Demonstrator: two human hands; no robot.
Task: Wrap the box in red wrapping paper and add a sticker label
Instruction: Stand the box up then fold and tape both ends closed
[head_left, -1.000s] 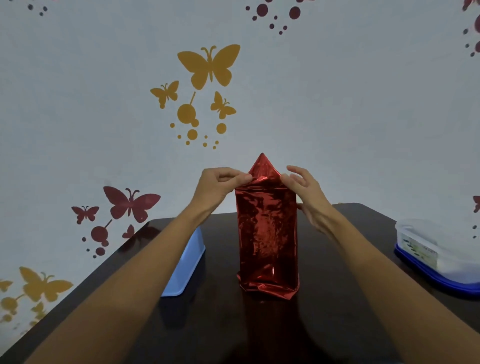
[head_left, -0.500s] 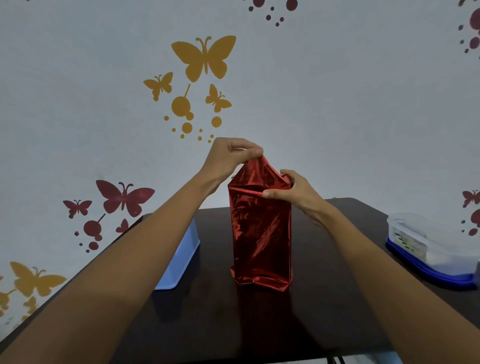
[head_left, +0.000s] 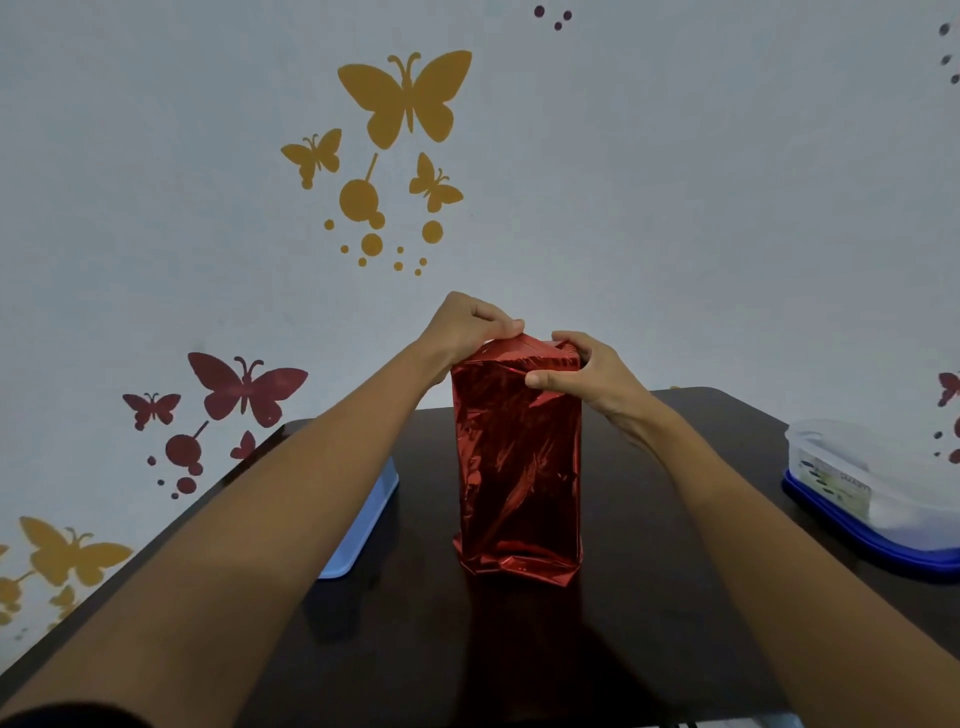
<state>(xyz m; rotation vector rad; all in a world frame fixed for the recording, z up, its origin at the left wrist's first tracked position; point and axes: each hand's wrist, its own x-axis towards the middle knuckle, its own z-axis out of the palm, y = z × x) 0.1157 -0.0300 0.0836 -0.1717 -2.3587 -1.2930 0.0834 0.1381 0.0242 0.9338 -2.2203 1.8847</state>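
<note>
- Standing upright on the table (head_left: 675, 649), the box (head_left: 517, 499) wears red wrapping paper (head_left: 509, 415) on its visible sides, directly beneath the fingers.
- Left hand (head_left: 462, 332) pinches the top flap (head_left: 524, 347); right hand (head_left: 587, 374) grips the top corner.
- Seemingly left: sealing the top, then a sticker label, none visible.

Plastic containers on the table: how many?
2. A light blue container sits left of the red wrapped box, partly behind the left forearm; a clear container with blue base at the table's right edge.
</note>
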